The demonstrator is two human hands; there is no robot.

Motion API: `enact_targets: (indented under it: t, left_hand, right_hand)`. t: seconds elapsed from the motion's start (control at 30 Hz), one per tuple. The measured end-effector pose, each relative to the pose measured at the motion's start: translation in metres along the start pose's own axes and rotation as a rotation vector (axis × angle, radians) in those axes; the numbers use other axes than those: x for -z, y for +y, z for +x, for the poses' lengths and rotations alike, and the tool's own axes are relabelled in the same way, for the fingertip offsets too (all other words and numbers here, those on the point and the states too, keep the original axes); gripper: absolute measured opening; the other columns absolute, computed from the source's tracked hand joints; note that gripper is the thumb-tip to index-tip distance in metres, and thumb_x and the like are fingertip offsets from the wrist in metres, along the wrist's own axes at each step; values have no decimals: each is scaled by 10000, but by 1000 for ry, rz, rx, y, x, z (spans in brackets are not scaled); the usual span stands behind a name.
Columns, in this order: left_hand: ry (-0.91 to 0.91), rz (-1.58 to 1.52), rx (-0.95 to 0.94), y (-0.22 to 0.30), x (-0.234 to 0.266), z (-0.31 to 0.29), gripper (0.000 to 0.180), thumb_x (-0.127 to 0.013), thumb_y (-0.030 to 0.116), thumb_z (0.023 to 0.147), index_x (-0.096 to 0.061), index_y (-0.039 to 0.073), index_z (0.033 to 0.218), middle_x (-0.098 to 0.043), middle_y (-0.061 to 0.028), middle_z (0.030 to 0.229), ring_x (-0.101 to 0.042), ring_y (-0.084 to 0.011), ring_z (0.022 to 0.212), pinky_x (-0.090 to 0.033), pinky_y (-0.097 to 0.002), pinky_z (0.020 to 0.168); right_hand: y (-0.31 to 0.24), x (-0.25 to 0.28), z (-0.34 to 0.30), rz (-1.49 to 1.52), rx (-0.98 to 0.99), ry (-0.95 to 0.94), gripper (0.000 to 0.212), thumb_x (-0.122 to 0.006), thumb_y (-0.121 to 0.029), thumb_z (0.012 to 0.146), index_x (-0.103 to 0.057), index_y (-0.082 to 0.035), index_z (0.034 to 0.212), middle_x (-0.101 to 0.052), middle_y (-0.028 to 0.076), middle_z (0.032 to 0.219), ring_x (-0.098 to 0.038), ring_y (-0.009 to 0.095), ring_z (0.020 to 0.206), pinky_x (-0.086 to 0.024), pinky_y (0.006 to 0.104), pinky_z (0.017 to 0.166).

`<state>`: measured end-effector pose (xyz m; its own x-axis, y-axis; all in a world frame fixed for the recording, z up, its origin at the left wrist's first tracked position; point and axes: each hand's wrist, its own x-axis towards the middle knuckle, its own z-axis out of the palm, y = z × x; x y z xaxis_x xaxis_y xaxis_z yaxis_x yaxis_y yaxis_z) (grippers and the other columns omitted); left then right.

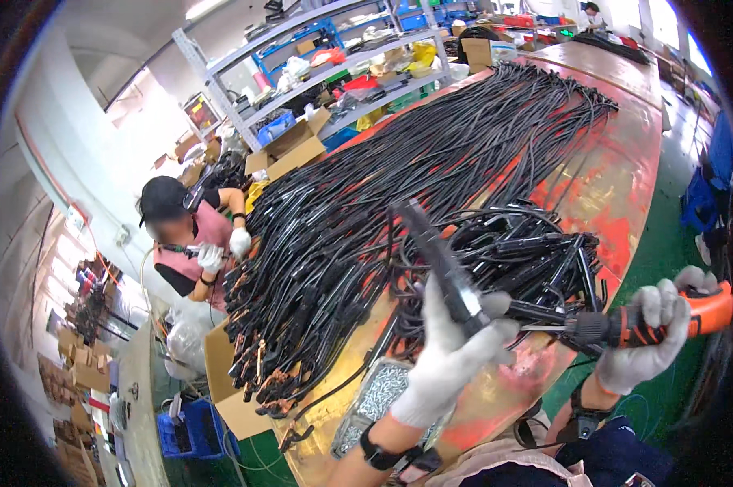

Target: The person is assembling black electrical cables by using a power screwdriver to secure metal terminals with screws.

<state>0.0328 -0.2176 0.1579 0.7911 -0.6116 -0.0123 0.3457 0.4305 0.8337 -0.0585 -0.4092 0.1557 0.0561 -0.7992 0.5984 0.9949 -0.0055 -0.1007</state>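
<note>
My left hand [456, 357], in a white glove, is closed around a long black plastic housing [439, 256] and holds it up at a slant above the table. My right hand [646, 329], also gloved, grips an orange and black power screwdriver [711, 312]. Its bit points left and reaches the lower end of the housing by my left fingers; whether it touches a screw is hidden. Just behind lies a heap of similar black housings with cables [521, 252]. Below my left forearm sits a clear tray of small silver screws [380, 398].
Long black cables [431, 146] cover much of the table [602, 174]. At the left edge a co-worker [183, 243] in a cap and pink vest holds a tool. Cardboard boxes [297, 146], shelves [261, 101] and a blue crate [189, 430] stand around the table.
</note>
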Motion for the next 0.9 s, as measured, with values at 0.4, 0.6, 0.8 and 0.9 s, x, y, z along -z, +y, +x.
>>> enact_targets:
  t: [0.4,0.6,0.8,0.9]
  left_hand:
    - [-197,567,133,-75,29,57,786,-635,145,917,-165,48,1539,-404,-271,1456,-450,-326,1328,-412,-415,1076]
    - [228,760,56,-28,123,-52,448,-599,62,947,-467,6,1371,-647,-130,1190,-627,-189,1069,-501,-312,940]
    - [762,1752,145,6,233,-218,276,-615,154,909,-634,135,1183,-684,-161,950,-673,-282,815,-544,-375,754]
    - [793,1967,463,-3,244,-241,316,-599,215,899,-618,187,1213,-679,-189,948,-673,-344,820,-545,-451,726]
  right_hand:
    - [-6,63,6,-347,-227,232,427,-467,-84,1002,-346,56,1386,-299,16,838,-326,115,757,-315,248,696]
    - [35,44,-54,-506,-601,-381,588,-545,-120,964,-265,-110,1481,-500,113,1053,-509,150,900,-476,253,756]
    - [78,-21,-164,-618,-1078,-997,964,-741,-167,819,-112,-21,1536,-402,237,1429,-401,371,1352,-314,417,1130]
    - [87,-14,-202,-589,-1130,-1177,925,-753,-218,810,-200,-5,1520,-423,258,1424,-424,380,1344,-339,395,1115]
